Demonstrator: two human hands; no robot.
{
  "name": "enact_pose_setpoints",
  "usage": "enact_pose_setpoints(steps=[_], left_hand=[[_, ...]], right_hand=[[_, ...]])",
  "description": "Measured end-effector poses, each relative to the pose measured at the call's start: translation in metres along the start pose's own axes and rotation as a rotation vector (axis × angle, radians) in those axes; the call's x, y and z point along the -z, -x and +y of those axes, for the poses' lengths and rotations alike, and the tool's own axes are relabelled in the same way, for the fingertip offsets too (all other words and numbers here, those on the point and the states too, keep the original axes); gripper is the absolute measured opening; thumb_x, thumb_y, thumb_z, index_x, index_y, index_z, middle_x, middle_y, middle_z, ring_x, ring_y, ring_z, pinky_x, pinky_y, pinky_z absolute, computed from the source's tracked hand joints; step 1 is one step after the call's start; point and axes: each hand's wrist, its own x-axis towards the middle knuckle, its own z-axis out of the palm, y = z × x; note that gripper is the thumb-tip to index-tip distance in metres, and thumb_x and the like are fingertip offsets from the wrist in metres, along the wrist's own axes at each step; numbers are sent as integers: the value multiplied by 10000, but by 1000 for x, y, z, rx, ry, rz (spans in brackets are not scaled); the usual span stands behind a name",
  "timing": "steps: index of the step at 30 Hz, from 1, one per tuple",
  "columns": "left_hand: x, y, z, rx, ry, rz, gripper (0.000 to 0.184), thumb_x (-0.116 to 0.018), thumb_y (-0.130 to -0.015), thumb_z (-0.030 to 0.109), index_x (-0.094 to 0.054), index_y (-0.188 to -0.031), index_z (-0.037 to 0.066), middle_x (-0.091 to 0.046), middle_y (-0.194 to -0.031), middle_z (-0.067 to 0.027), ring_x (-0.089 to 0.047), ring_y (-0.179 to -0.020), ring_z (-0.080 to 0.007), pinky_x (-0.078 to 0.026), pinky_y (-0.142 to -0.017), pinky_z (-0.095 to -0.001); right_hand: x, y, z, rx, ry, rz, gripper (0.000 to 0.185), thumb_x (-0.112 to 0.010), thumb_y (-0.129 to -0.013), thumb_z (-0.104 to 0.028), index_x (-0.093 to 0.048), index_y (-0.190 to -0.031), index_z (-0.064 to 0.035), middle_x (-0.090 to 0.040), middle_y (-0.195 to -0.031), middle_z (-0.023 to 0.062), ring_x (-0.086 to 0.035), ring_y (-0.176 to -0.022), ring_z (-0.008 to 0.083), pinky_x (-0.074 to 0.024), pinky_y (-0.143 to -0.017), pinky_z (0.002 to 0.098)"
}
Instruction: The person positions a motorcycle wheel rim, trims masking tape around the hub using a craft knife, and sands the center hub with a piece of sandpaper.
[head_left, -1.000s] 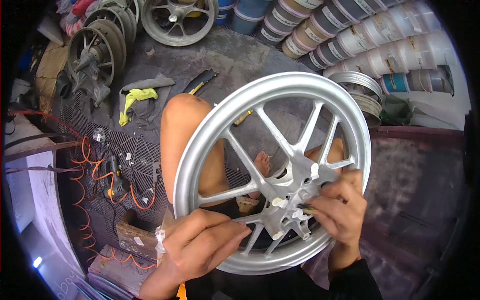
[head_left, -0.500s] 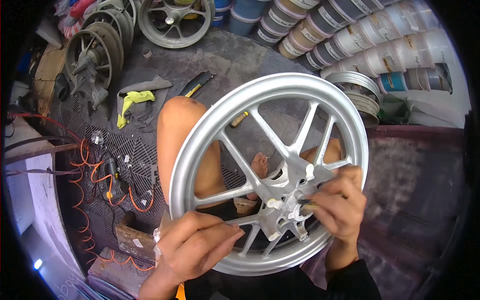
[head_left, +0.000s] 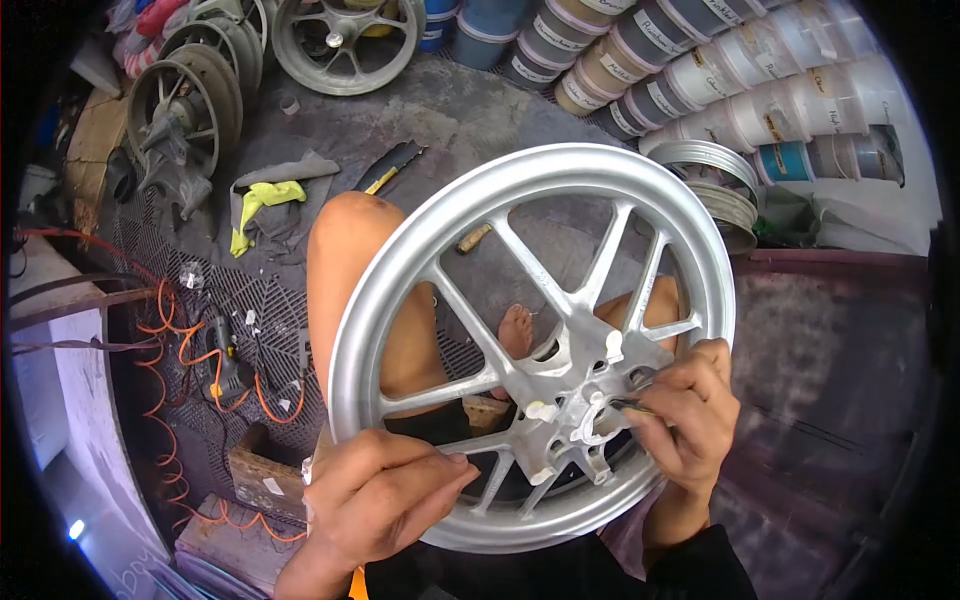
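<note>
A silver spoked wheel rim (head_left: 535, 165) rests tilted over my lap. Pale plugs or tape pieces, one of them a white plug (head_left: 614, 346), sit on its grey hub (head_left: 560, 385). My right hand (head_left: 690, 410) is closed on a thin dark tool (head_left: 630, 404) whose tip is at the hub's centre; a loose white strip (head_left: 592, 424) hangs there. At the rim's lower left, my left hand (head_left: 385, 490) has its thumb and fingers pressed together by a spoke; what is between them is hidden.
Stacked labelled tubs (head_left: 640, 60) line the back right. Old wheels (head_left: 190, 110) stand at the back left. A yellow-green cloth (head_left: 265, 208) lies on the floor, near a power tool (head_left: 228, 370) and an orange coiled hose (head_left: 170, 455). A wooden block (head_left: 265, 475) is at lower left.
The wheel has shifted slightly left in view, and my left hand with it. At the hub centre, the white strip now hangs further out beside the tool in my right hand.
</note>
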Motion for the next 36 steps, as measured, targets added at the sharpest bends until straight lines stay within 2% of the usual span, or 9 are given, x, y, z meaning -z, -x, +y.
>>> enact_pose_setpoints(steps=[5, 8, 12, 16, 21, 25, 29, 32, 36], left_hand=[[-2, 0, 0, 0, 24, 13, 304, -885, -672, 56, -725, -930, 75, -675, -800, -60, -653, -616, -165, -487, -496, -274], [-1, 1, 0, -4, 19, 13, 301, -888, -671, 62, -727, -924, 80, -672, -796, -57, -649, -610, -162, -483, -492, -276], [-1, 1, 0, -14, 12, 9, 305, -890, -670, 67, -726, -927, 82, -669, -793, -55, -646, -597, -159, -479, -484, -270], [-2, 2, 0, -5, 27, 23, 310, -892, -671, 76, -723, -930, 85, -669, -794, -53, -644, -593, -157, -477, -484, -265], [0, 2, -1, -25, -3, 25, 306, -890, -675, 80, -722, -930, 86, -669, -793, -54, -645, -598, -154, -484, -489, -264], [-3, 3, 0, -10, 24, 32, 306, -888, -681, 77, -721, -938, 87, -666, -792, -54, -640, -596, -154, -480, -486, -269], [0, 3, 0, -9, 32, 27, 310, -891, -676, 71, -723, -936, 89, -663, -790, -54, -629, -585, -151, -473, -478, -268], [-2, 1, 1, -12, 38, 23, 315, -894, -669, 69, -724, -934, 89, -662, -786, -53, -623, -578, -149, -470, -474, -268], [0, 1, 0, -19, 33, 27, 323, -895, -665, 68, -724, -938, 87, -661, -777, -50, -620, -573, -149, -467, -471, -270]], right_hand=[[-1, -4, -2, 25, 46, -67, 244, -836, -635, -132, -729, -839, -52, -631, -800, 64, -535, -749, 249, -405, -680, 353], [1, -1, 0, -10, -33, 17, 245, -837, -636, -127, -735, -845, -50, -630, -796, 67, -537, -749, 252, -408, -682, 357], [-2, -4, 0, 35, 41, -56, 240, -839, -642, -133, -738, -841, -45, -634, -779, 71, -539, -731, 251, -416, -667, 362], [-1, -4, -3, 17, -4, 34, 241, -836, -641, -148, -736, -838, -50, -633, -798, 71, -543, -748, 256, -412, -695, 361], [3, 2, 0, -41, 13, -21, 245, -827, -637, -127, -734, -852, -52, -630, -823, 65, -536, -768, 259, -403, -744, 368], [-8, -6, -5, 88, 49, -55, 262, -822, -641, -110, -729, -877, -44, -629, -792, 69, -537, -745, 256, -415, -690, 358], [-2, 3, 2, 8, -24, 60, 246, -819, -638, -93, -712, -852, -40, -619, -804, 70, -533, -729, 258, -416, -687, 378], [-10, -7, -1, 112, -5, -51, 245, -819, -634, -100, -714, -845, -32, -619, -776, 73, -538, -709, 251, -423, -675, 367], [2, 1, 4, 8, -15, 24, 301, -814, -620, -126, -743, -901, -43, -618, -804, 66, -542, -737, 246, -416, -697, 385]])
